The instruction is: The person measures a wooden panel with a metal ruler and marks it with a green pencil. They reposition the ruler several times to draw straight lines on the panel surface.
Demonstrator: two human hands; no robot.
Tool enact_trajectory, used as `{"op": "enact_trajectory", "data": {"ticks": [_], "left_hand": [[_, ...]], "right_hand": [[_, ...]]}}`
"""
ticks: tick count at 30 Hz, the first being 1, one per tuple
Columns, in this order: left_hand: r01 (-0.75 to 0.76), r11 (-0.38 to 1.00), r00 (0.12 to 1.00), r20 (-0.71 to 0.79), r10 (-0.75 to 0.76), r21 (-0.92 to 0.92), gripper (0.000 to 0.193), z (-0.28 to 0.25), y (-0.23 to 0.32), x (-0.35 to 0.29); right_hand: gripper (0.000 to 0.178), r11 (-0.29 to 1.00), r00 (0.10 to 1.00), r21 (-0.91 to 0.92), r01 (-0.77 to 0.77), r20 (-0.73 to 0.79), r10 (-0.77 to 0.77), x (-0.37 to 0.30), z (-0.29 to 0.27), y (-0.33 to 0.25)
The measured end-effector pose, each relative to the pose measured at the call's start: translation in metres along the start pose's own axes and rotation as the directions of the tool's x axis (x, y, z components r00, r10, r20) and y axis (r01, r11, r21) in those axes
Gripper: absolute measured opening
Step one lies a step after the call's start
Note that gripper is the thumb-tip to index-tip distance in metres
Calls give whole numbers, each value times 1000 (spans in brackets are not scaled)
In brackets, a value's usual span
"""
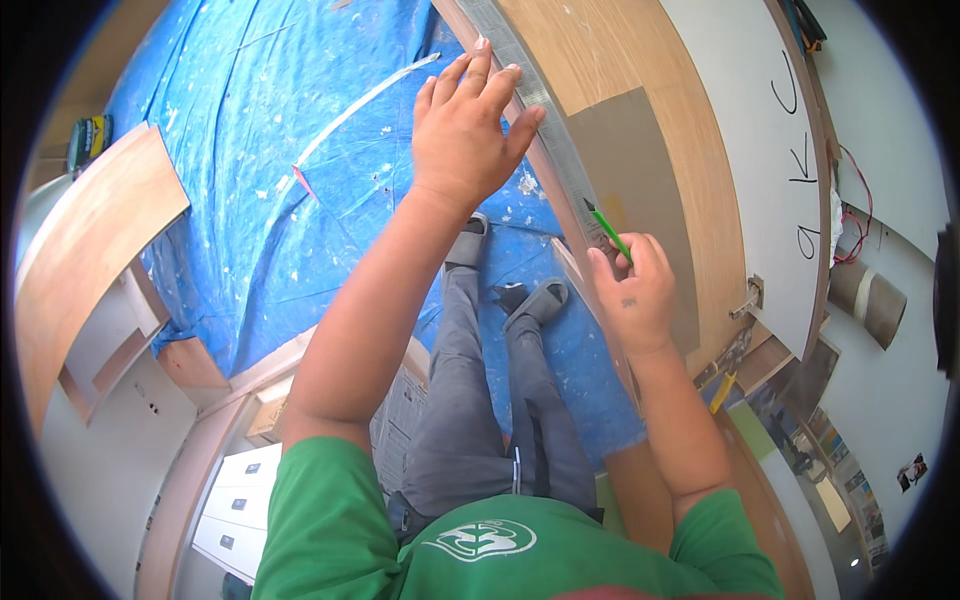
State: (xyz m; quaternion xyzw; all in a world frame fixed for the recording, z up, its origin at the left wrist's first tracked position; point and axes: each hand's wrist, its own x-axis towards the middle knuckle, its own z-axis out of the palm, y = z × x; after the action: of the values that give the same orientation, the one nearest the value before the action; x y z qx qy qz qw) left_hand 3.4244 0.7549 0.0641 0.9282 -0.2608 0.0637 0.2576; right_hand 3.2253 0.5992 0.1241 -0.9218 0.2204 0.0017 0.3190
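Observation:
My left hand [465, 140] lies with fingers outstretched on the near edge of a wooden board, its fingertips and thumb reaching onto a long grey metal straightedge [545, 120]. The straightedge runs along that board edge. Between the thumb and fingers of my right hand [638, 290] is a green pencil [608, 232], its dark tip pointing up and left over the straightedge. Whether the tip touches the surface I cannot tell. Under the straightedge, a grey-brown sheet [635, 165] rests on the light wood panel [590, 50].
A blue tarp [260, 150] with white specks covers the floor beneath my feet. A curved plywood piece [100, 240] stands at left. On the right are a white panel [735, 110] with handwriting, a hinge [750, 298] and a cardboard tube [868, 302]. White drawers [235, 505] stand lower left.

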Motion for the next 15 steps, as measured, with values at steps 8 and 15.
{"op": "enact_trajectory", "data": {"ticks": [8,15], "left_hand": [[-28,999,997,66,27,21,83,-9,3,3],[-6,993,989,144,-11,116,97,-12,11,5]], "right_hand": [[28,1000,1000,-13,-25,-3,25,1,1,-2],[28,992,994,80,-95,-47,99,-4,-27,-10]]}}
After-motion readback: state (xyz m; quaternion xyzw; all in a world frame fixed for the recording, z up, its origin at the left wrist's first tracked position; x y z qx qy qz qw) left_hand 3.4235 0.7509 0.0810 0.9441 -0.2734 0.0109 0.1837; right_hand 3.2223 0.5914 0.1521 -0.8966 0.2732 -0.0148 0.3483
